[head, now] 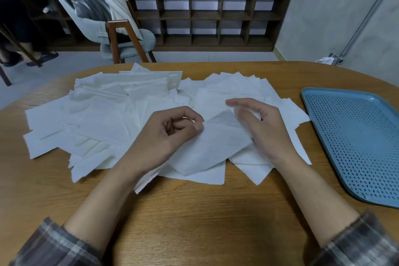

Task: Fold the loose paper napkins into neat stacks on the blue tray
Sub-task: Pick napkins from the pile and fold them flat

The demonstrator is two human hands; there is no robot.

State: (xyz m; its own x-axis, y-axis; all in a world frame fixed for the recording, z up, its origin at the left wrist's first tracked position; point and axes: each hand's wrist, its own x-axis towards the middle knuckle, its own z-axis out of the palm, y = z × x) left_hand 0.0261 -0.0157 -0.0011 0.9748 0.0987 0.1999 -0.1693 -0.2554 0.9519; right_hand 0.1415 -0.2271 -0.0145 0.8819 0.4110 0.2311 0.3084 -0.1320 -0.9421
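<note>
Several loose white paper napkins [103, 114] lie spread in an overlapping heap across the middle of the wooden table. One napkin [216, 144] is raised off the heap between my hands. My left hand [170, 134] pinches its upper left edge with thumb and curled fingers. My right hand [257, 123] is at the napkin's right side, fingers bent over its edge; whether they grip it is unclear. The blue perforated tray [323, 136] sits at the right of the table and holds nothing.
The round wooden table [194, 211] has bare surface in front of me. Beyond its far edge stand a grey chair [121, 39] and a dark wooden shelf unit [216, 15]. A grey wall closes the right side.
</note>
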